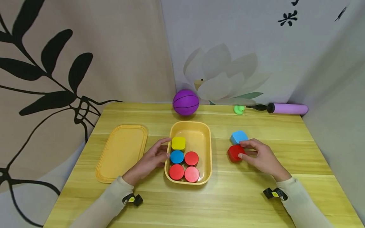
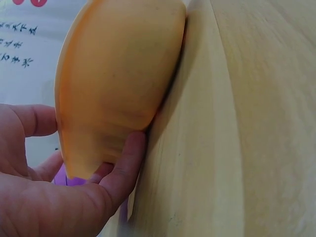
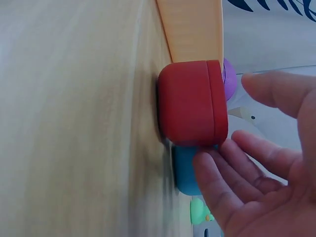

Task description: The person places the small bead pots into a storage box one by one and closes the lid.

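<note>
My left hand (image 1: 155,155) is at the left side of the yellow-orange tray (image 1: 210,148), with fingertips on its rim and outer wall. In the left wrist view, fingers (image 2: 129,153) lie along the tray's wall (image 2: 118,64) close to the table. Inside the tray are a yellow rounded-square block (image 1: 178,143), a blue round block (image 1: 177,156) and three red round blocks (image 1: 191,158). My right hand (image 1: 260,156) is spread around a red rounded-square block (image 3: 190,103), its thumb apart from the block. Just behind is a blue rounded-square block (image 1: 239,136), partly hidden in the right wrist view.
A flat yellow-orange lid (image 1: 122,153) lies left of the tray. Along the table's back edge are a purple ball (image 1: 186,102), a small green toy duck (image 1: 239,109) and a purple hand pump (image 1: 289,108). Printed curtains hang behind the table (image 1: 228,202).
</note>
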A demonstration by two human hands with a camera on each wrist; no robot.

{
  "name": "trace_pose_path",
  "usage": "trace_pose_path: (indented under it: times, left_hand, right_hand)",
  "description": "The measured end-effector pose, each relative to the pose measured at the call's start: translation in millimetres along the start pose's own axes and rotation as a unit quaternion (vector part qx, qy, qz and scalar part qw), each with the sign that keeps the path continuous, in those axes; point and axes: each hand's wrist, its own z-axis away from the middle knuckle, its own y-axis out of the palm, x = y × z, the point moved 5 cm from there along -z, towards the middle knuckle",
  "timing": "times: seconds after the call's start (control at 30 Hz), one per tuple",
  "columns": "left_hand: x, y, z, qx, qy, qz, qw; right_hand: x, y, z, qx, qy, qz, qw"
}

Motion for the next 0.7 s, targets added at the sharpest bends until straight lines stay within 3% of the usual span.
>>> trace_pose_path:
  times: [0.23,0.4,0.7]
  left_hand:
    - [0.9,-0.4,-1.3,0.007,0.007,0.0,0.9999]
    - [-0.9,-0.9,-0.5,0.007,0.006,-0.003,1.0]
    - [0.1,-0.3,0.1,0.005,0.007,-0.001,1.0]
  right_hand:
    - [-5.9,9.5,2.6,0.054,0.029,-0.01,0.9981]
    - [-5.3,12.5,1.5,0.092,0.016,-0.016,0.9955]
    - [-3.6,13.6,0.1,0.097,0.0,-0.002,0.9953]
